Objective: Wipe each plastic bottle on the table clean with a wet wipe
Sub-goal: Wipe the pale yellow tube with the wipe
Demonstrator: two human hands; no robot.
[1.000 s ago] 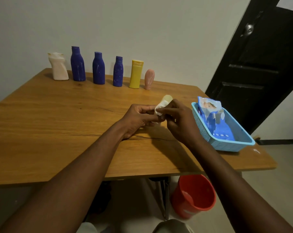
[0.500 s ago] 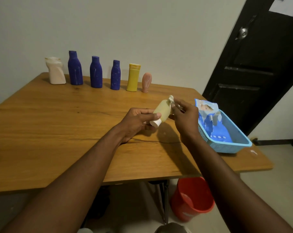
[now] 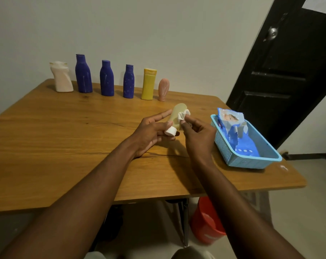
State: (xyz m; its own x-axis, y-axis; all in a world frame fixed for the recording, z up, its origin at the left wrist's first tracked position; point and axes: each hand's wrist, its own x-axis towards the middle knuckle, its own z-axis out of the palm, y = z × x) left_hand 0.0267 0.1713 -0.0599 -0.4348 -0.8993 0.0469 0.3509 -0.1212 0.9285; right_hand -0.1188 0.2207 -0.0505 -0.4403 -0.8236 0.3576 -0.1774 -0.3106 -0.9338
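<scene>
Bottles (image 3: 107,79), 6 in a row, stand well beyond the fingertips. Left hand (image 3: 151,131) grips a pale bottle (image 3: 177,109) near its white cap. Right hand (image 3: 197,136) pinches a wet wipe (image 3: 183,114) against that bottle's side, with a blue basket (image 3: 248,163) just right of its knuckles.

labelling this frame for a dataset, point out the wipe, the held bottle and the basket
wipe (image 3: 183,114), head view, on its crumpled white wad
held bottle (image 3: 175,114), head view, on its pale yellow body, above the white cap
basket (image 3: 221,143), head view, on its near mesh wall
</scene>
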